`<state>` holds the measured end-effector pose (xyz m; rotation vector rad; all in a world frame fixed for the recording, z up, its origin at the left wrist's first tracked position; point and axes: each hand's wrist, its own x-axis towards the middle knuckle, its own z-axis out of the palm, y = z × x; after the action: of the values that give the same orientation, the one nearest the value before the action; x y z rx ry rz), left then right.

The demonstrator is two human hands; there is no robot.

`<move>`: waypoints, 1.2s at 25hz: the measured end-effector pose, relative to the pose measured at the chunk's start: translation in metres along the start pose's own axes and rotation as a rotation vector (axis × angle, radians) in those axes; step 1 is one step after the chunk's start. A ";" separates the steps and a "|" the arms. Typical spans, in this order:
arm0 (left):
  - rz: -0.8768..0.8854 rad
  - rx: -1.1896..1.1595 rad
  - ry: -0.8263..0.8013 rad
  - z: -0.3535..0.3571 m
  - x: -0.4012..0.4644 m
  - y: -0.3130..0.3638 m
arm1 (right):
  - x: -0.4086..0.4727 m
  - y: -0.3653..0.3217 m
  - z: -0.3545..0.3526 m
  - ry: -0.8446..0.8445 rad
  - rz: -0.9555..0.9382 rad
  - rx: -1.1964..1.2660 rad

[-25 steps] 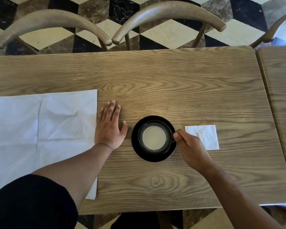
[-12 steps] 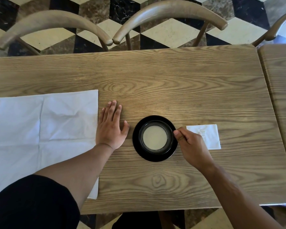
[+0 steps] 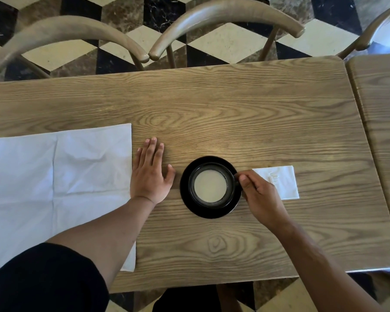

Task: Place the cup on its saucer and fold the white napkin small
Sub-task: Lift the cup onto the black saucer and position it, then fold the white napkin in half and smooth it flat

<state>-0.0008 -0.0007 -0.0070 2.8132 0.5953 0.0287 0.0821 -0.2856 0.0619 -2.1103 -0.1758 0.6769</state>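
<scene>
Black cup (image 3: pixel 210 186) of pale milky drink seated on black saucer (image 3: pixel 187 199), handle pinched by right hand (image 3: pixel 262 199). Just beyond that hand's knuckles, small folded paper napkin (image 3: pixel 279 181), faint embossed mark on it too blurred to read. Left hand (image 3: pixel 149 174) flat on wooden table (image 3: pixel 234 113), fingers straight, gripping nothing, thumb just short of saucer rim. Touching its outer edge, large white napkin (image 3: pixel 54 181), unfolded and creased, running off the near table edge. Bare wood ahead of both hands.
</scene>
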 end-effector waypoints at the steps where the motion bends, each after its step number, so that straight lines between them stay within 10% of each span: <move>1: 0.001 0.000 -0.002 0.000 0.001 0.000 | -0.002 0.002 0.001 0.027 0.017 0.064; 13: 0.013 0.093 -0.096 -0.007 -0.002 0.006 | -0.076 0.018 0.042 0.241 0.040 -0.221; 30: -0.165 0.039 -0.501 -0.039 -0.211 0.062 | -0.149 0.063 0.057 -0.240 -0.204 -0.845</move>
<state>-0.1727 -0.1297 0.0545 2.6390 0.6978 -0.7000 -0.0807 -0.3364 0.0456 -2.7324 -0.9337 0.8179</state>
